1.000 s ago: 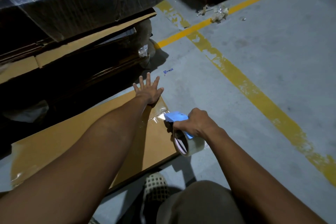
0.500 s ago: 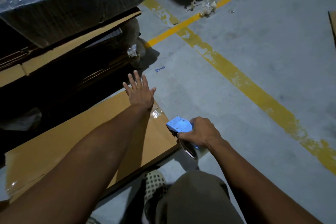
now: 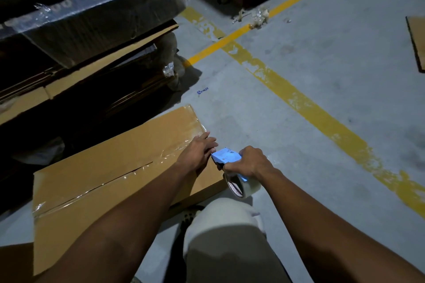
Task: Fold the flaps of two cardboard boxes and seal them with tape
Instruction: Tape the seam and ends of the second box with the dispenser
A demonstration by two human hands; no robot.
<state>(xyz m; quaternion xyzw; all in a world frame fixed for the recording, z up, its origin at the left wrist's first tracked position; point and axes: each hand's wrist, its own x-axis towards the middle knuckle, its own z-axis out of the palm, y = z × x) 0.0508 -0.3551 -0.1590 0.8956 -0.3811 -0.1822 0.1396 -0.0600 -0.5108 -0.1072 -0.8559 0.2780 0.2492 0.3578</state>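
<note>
Head view, from left to right: a dark bundle wrapped in glossy, crinkled plastic film (image 3: 96, 14) lies on top of flat brown cardboard sheets (image 3: 76, 78) stacked at the far left. Nearer, a long, flat cardboard box (image 3: 103, 181) lies on the grey concrete floor (image 3: 310, 103). Its surface is smooth and tan, its flaps meet in a dark centre seam, and shiny clear tape (image 3: 96, 188) runs along that seam, wrinkled at both ends. The left hand (image 3: 199, 153) rests on the box's right end with fingers stretched flat over the tape, so its grip is wide. Just beside it, the right hand (image 3: 248, 162) has its grip curled round a blue plastic tape dispenser (image 3: 226, 156), which carries a round clear roll with a dark core below the knuckles, at the box's right edge. Worn yellow lines (image 3: 305, 108) cross the floor farther right. Another cardboard piece (image 3: 417, 41) lies at the far right edge.
</note>
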